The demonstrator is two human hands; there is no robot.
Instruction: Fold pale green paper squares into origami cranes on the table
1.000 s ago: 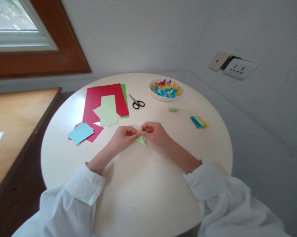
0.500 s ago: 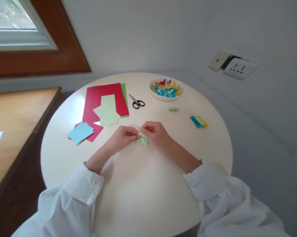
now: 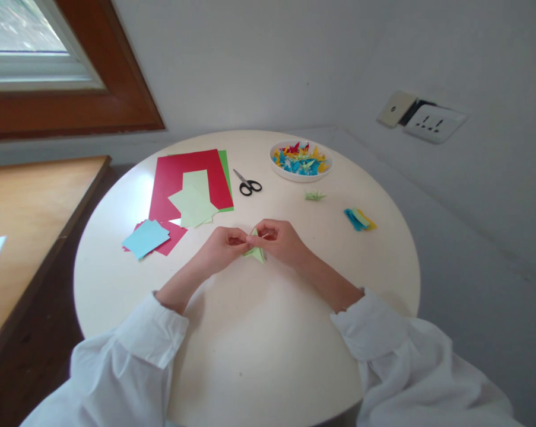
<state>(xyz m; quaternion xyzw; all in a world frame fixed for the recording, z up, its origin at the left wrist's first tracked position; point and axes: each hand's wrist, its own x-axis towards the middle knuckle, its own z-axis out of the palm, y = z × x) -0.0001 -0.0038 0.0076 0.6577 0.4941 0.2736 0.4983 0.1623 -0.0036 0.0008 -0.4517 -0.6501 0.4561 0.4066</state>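
Over the middle of the round white table (image 3: 259,332), a small folded pale green paper (image 3: 256,255) is pinched between both hands. Its pointed flaps hang below my fingers, and the upper part is mostly covered. My left hand (image 3: 223,246) is closed on its left side with thumb and forefinger. From the right, my right hand (image 3: 281,238) grips the upper part, its thumb reaching across to the left fingertips. Pale green paper sheets (image 3: 194,204) lie beyond my left hand, and black-handled scissors (image 3: 249,185) rest farther back.
A white dish (image 3: 300,177) of colourful folded paper cranes stands at the back. Small green folded pieces (image 3: 314,196) and a blue-yellow paper stack (image 3: 359,219) lie right. Left are red sheets (image 3: 170,181) and light blue squares (image 3: 146,238). A wall socket (image 3: 434,123) is at right.
My right thumb has shifted left across the paper, meeting the left fingertips and covering more of it. The left hand has barely moved.
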